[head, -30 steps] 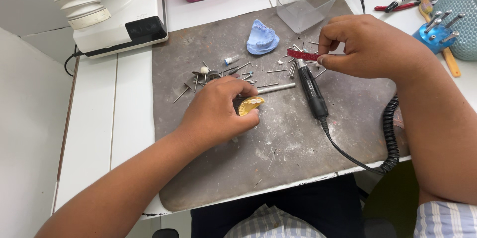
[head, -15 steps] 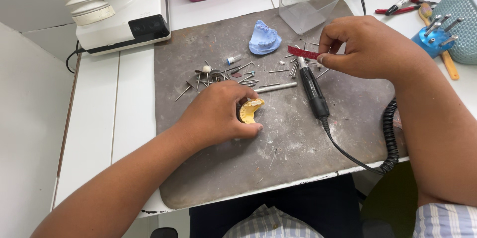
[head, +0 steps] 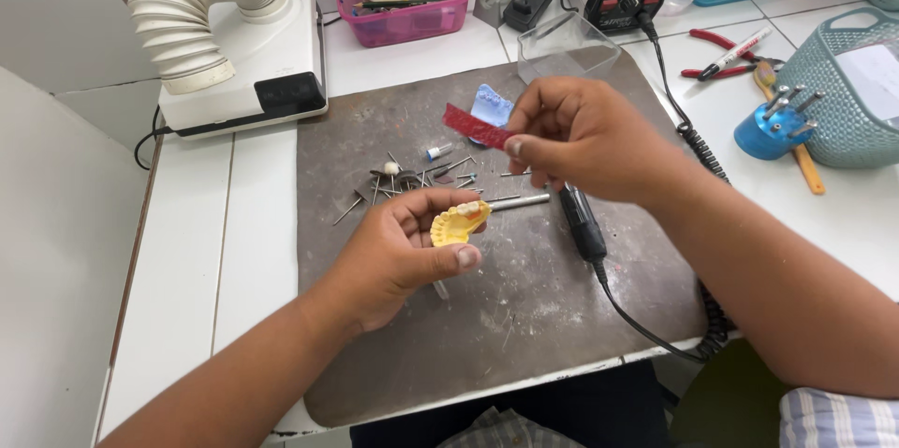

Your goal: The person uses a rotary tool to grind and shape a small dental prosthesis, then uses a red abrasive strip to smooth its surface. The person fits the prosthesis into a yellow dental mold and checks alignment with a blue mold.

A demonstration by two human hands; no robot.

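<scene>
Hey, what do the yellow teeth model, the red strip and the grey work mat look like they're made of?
Yellow teeth model in the left hand: matte, chalky, likely cast plaster or dental stone. Red strip pinched by the right hand: thin, flat, dull, probably paper or film. Grey work mat: dull, scuffed and dust-streaked; rubber or worn sheet metal, hard to tell.

Your left hand (head: 398, 256) holds a matt yellow dental cast (head: 457, 222) that looks like plaster; your right hand (head: 585, 139) pinches a thin dull-red strip (head: 476, 125). Under them lies a scuffed grey work mat (head: 524, 317), rough and stained, strewn with shiny metal burs (head: 403, 181). The black handpiece (head: 581, 219) looks like smooth plastic, and the white tabletop (head: 234, 223) is glossy tile.
</scene>
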